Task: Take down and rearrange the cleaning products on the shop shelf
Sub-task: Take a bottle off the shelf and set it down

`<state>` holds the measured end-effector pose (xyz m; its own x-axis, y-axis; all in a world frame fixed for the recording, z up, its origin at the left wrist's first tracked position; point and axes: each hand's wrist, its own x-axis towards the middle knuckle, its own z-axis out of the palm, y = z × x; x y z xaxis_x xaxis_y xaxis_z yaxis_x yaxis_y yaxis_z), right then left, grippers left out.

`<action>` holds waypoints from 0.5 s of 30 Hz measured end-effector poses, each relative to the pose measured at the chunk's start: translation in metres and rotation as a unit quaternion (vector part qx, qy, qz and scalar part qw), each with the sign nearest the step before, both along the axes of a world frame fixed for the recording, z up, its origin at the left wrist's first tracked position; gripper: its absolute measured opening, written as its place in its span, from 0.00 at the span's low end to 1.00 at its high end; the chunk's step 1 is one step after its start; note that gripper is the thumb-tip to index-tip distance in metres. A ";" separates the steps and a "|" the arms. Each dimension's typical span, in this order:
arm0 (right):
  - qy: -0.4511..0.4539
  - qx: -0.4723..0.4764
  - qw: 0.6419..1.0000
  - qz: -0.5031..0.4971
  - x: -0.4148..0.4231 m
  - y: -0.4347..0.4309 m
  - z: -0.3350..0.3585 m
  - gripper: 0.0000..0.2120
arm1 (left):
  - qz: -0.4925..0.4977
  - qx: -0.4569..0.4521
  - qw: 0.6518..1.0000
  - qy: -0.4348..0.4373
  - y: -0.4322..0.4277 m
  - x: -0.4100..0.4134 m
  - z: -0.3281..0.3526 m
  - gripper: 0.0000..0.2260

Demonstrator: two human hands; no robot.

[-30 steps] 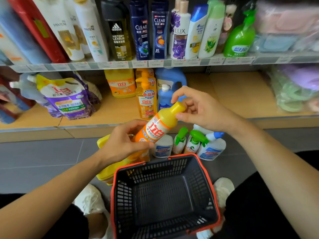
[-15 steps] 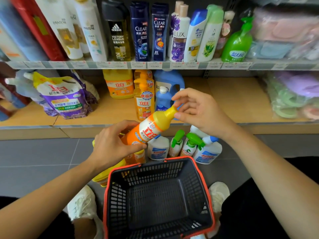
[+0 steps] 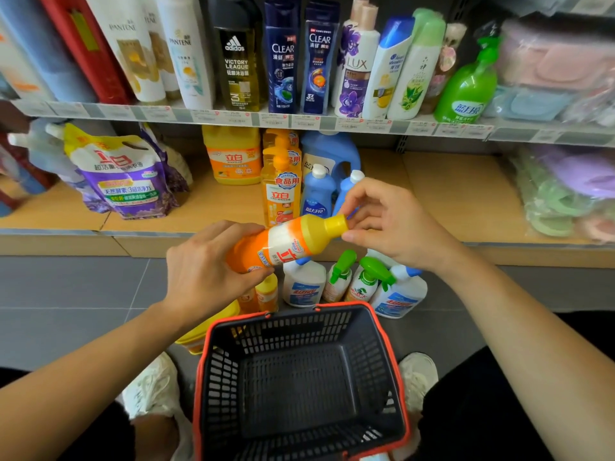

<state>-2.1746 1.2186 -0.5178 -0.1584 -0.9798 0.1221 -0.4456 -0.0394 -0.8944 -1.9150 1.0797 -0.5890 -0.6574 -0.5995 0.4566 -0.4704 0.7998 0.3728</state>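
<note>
Two hands on one orange bottle (image 3: 286, 244), held tilted in the air just above the far rim of the basket (image 3: 392, 361), cap end up & to the right. Left hand (image 3: 206, 274) grips the bottle's lower body, thumb on top, the rest curled under. Right hand (image 3: 392, 224) pinches the yellow cap (image 3: 334, 224) btwn thumb & fingers (image 3: 361, 194). A red 立 is readable on its label; the rest is too turned to read.

The basket sits on the grey floor (image 3: 66, 294) btwn two white shoes (image 3: 153, 387). Just behind it on the floor is a cluster of spray bottles (image 3: 366, 281) w/ green & blue triggers.

On the lower shelf (image 3: 449, 191), straight behind the held bottle, stands an orange pump bottle (image 3: 281, 191) marked 立白 & 食品用, w/ blue bottles (image 3: 317, 194) right beside it. A purple pouch (image 3: 123, 181) further left is also marked 立白.

Upper shelf labels, left to right: PANTENE (image 3: 189, 54), adidas VICTORY LEAGUE (image 3: 236, 61), CLEAR x2 (image 3: 283, 61), LUX (image 3: 354, 68), then a green pump bottle (image 3: 469, 84).
</note>
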 end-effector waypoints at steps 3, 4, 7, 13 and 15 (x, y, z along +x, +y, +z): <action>0.003 0.004 1.000 0.005 0.001 -0.001 -0.001 0.16 | 0.001 -0.003 1.000 0.002 -0.001 0.001 0.000 0.26; 0.004 0.005 1.000 0.007 0.001 -0.002 -0.001 0.15 | 0.000 -0.004 1.000 0.004 -0.001 0.001 0.000 0.26; 0.009 0.005 1.000 0.010 0.003 -0.002 -0.003 0.14 | -0.003 -0.004 1.000 0.010 -0.002 0.002 0.000 0.25; 0.006 -0.005 1.000 0.008 0.002 -0.004 -0.004 0.16 | 0.002 0.008 1.000 0.005 -0.001 0.001 0.001 0.26; 0.002 -0.008 1.000 0.003 0.003 -0.005 -0.005 0.15 | 0.005 0.025 1.000 -0.004 0.000 0.001 0.002 0.27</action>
<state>-2.1718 1.2140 -0.5229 -0.1518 -0.9787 0.1383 -0.4482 -0.0565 -0.8921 -1.9142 1.0795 -0.5865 -0.6543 -0.6282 0.4210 -0.4813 0.7753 0.4089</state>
